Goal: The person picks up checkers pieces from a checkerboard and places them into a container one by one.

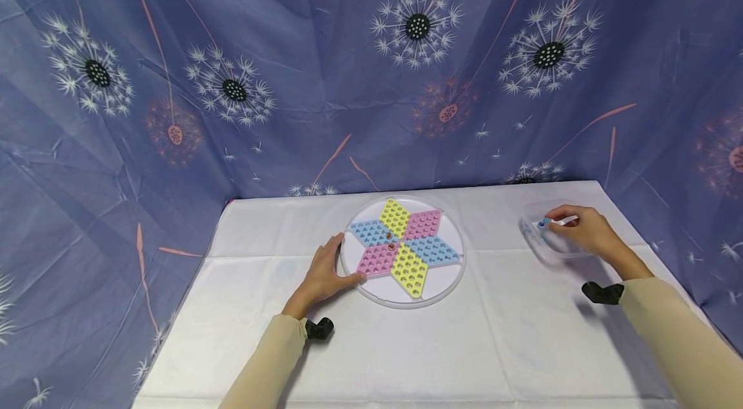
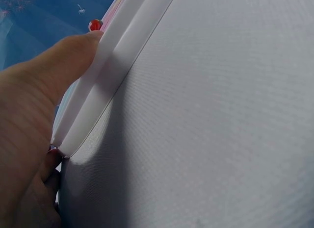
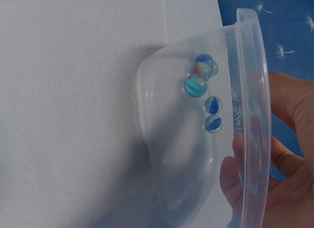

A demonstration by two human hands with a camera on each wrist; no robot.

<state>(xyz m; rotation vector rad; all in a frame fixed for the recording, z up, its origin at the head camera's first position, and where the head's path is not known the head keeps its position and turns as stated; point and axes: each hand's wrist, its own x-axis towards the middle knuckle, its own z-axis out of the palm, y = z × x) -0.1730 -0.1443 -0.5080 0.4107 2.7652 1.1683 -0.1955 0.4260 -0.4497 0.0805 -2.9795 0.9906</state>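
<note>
**Steadying a star board, reaching into a marble tub**

Covering the table (image 1: 406, 344) is a plain white cloth with faint fold creases, and behind and to both sides hangs a blue-violet curtain (image 1: 290, 60) printed with white dandelion heads and thin pink stems. Both arms wear pale beige sleeves, and a small black mount sits at each wrist.

On the cloth, near the middle and toward the far edge, lies a round white board (image 1: 447, 280) with a raised rim. Its face carries a six-pointed star made of perforated diamond panels: two yellow, two pink, two light blue. Two small dark marbles (image 1: 389, 241) sit near the star's centre. The left hand (image 1: 325, 273) rests on the cloth at the board's near-left edge, fingers stretched out fairly straight, thumb lying against the rim; the left wrist view shows that thumb (image 2: 64, 56) pressed along the white rim (image 2: 113, 66), with a red marble visible just past it.

Well apart, at the table's far right, stands a clear plastic container (image 1: 542, 248). The right hand (image 1: 583, 231) is over it, fingers curled at its rim. From the right wrist view the fingers (image 3: 289, 164) hold the clear wall, and five glass marbles (image 3: 202, 86), mostly blue swirls with one showing orange, lie clustered on the bottom.
</note>
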